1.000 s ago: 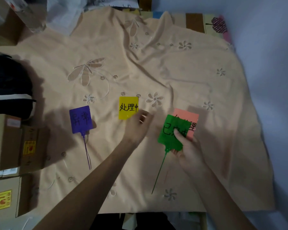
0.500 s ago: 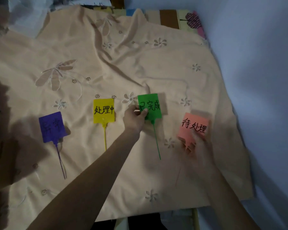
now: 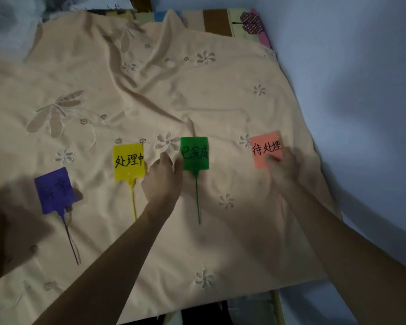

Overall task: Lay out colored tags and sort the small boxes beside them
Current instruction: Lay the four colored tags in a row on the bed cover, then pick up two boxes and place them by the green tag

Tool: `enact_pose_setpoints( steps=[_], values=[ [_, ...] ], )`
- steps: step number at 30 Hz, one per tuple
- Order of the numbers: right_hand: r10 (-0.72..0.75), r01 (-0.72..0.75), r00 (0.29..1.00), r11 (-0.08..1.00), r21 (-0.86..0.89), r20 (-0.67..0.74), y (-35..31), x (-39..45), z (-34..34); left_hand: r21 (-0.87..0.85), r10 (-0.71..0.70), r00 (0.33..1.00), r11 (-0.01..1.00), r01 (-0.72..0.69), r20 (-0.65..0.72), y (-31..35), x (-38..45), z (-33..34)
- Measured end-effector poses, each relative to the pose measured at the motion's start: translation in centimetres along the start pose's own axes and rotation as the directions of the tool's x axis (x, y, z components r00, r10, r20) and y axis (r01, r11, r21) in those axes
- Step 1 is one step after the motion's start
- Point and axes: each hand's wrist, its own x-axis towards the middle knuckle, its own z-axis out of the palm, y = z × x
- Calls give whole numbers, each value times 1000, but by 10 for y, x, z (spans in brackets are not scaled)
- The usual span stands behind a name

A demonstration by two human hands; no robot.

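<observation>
Four colored tags lie in a row on a wrinkled peach cloth (image 3: pixel 197 95) with embroidered flowers. From left to right there is the purple tag (image 3: pixel 54 190), the yellow tag (image 3: pixel 128 161), the green tag (image 3: pixel 194 153) and the pink tag (image 3: pixel 265 151). Each tag has black handwritten characters on it, and the purple, yellow and green ones have a thin strap that points toward the person. The purple tag sits a little nearer to the person than the other three.

The left hand (image 3: pixel 162 181) rests on the cloth between the yellow tag and the green tag. Its fingers are bent, and the thumb side touches the lower left corner of the green tag; the grip does not look closed around anything. The right hand (image 3: pixel 283 167) lies on the lower right part of the pink tag and covers its bottom edge. This hand is blurred, so it is not possible to tell if its grip is apart or together.

No small boxes are visible in the view.
</observation>
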Motion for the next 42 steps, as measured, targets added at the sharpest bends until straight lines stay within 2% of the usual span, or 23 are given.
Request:
enact_pose_setpoints(
  steps=[3, 7, 10, 13, 17, 20, 22, 23, 26, 29, 31, 33, 35, 37, 39, 42],
  values=[
    [-43, 27, 996, 979, -201, -77, 9, 8, 2, -29, 69, 997, 997, -70, -32, -30, -24, -23],
    [6, -42, 993, 950, -310, -116, 5, -1, 1, -58, 94, 995, 994, -94, 12, -83, -62, -62],
    [25, -85, 977, 957, -278, -212, -17, -24, -4, -90, 86, 996, 992, -88, -23, -125, -89, -94],
    [-96, 60, 962, 987, -148, -256, -38, -62, 6, -173, 21, 996, 984, -36, -91, -173, -114, -126],
    [-356, 350, 927, 934, -67, -122, -69, -145, 54, -377, -115, 976, 926, 39, -182, -221, -144, -169],
    [-490, 487, 871, 871, 72, 29, -98, -218, 102, -458, -208, 948, 885, 78, -240, -249, -162, -198],
    [-547, 524, 824, 835, 167, 148, -118, -269, 137, -507, -262, 927, 857, 95, -268, -267, -171, -217],
    [-558, 515, 803, 827, 225, 212, -128, -295, 154, -529, -291, 914, 842, 105, -283, -276, -174, -227],
    [-488, 354, 755, 866, 354, 439, -156, -368, 203, -577, -399, 846, 805, 139, -353, -304, -181, -255],
    [-350, 128, 659, 925, 359, 666, -181, -429, 242, -627, -510, 744, 762, 160, -430, -334, -179, -277],
    [-217, -62, 577, 950, 307, 787, -199, -466, 264, -675, -573, 712, 713, 188, -407, -361, -167, -287],
    [-132, -179, 505, 951, 252, 853, -212, -486, 276, -713, -586, 748, 664, 225, -310, -378, -149, -290],
    [-97, -232, 452, 947, 222, 887, -219, -499, 292, -709, -537, 823, 653, 267, -184, -390, -129, -295],
    [-57, -262, 469, 944, 201, 881, -223, -508, 306, -704, -467, 883, 643, 302, -47, -398, -113, -295],
    [-60, -262, 489, 942, 212, 870, -225, -516, 315, -668, -404, 913, 664, 337, 58, -403, -98, -292],
    [-46, -279, 544, 932, 233, 838, -224, -526, 320, -607, -355, 933, 728, 318, 62, -407, -88, -283]
  ],
)
